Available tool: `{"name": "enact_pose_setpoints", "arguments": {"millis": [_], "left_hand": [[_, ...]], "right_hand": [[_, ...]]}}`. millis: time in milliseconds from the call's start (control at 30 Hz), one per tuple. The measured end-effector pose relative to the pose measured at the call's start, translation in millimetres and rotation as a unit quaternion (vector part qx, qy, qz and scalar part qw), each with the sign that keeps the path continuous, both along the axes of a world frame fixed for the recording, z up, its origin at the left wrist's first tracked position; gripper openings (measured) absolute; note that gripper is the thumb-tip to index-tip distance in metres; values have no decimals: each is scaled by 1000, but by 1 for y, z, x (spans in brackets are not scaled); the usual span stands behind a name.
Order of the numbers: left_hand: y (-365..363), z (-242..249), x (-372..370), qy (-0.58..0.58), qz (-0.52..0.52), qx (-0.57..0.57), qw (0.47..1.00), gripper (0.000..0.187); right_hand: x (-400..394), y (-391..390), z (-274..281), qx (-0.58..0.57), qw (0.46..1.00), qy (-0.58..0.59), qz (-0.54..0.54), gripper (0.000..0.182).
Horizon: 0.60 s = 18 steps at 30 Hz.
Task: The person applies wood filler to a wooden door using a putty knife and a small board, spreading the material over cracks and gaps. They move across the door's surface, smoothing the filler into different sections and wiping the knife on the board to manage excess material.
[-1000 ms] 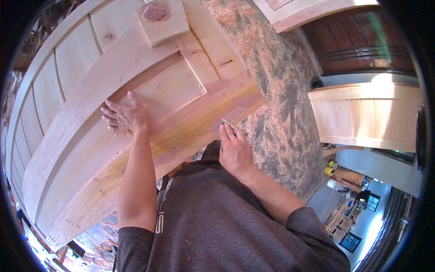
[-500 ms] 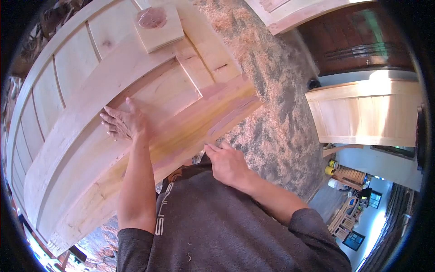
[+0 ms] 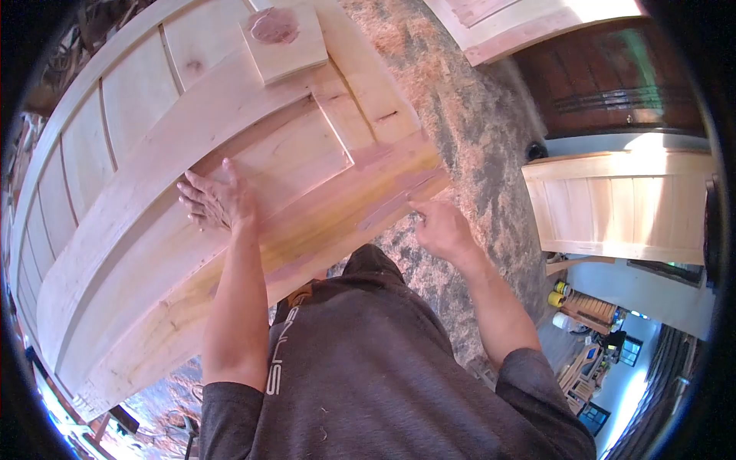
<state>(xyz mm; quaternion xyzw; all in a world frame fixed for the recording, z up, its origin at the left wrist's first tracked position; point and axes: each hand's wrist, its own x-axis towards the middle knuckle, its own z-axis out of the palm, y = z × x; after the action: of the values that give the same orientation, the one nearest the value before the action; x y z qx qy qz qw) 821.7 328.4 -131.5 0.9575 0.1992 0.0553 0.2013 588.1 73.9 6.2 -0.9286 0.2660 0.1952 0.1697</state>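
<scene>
The door [image 3: 192,192] lies flat in front of the person, its long axis running from the lower left of the view up toward the upper right, with its near rail, streaked yellow and reddish, passing just before the person's body. The left hand [image 3: 215,201] rests palm down on the door beside a recessed panel [image 3: 295,153], fingers spread and pressed flat, holding nothing. The right hand [image 3: 438,228] sits at the door's near corner edge, fingers curled together (whether they pinch anything I cannot tell). A small block [image 3: 285,40] with a reddish knot lies on the door farther up. Beyond the corner the floor [image 3: 468,130] is strewn with sawdust and gives open room. A second door [image 3: 621,203] stands well apart on the right.
</scene>
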Motion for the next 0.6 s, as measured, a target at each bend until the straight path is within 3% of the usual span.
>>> {"name": "enact_pose_setpoints", "arguments": {"millis": [133,233,300,400,500,567,600], "left_hand": [[-1,-2,2,-1,7,1,1000,92],[3,-8,4,-9,-1,-19,1000,90],[10,1,5,10,-4,-36,999,86],[44,41,4,19,-35,-243,969,72],[132,16,-8,-127,-37,-516,846,50],[190,41,-38,-154,2,-491,857,32],[219,37,-54,-172,40,-460,870,28]], "right_hand": [[10,32,15,43,997,70,-1,45],[3,58,6,60,995,-23,79,48],[7,82,14,90,993,-2,78,48],[9,101,24,122,987,47,96,44],[3,68,32,176,982,-58,23,48],[-9,28,30,328,930,-118,-115,48],[-14,12,30,336,919,-145,-144,47]]}}
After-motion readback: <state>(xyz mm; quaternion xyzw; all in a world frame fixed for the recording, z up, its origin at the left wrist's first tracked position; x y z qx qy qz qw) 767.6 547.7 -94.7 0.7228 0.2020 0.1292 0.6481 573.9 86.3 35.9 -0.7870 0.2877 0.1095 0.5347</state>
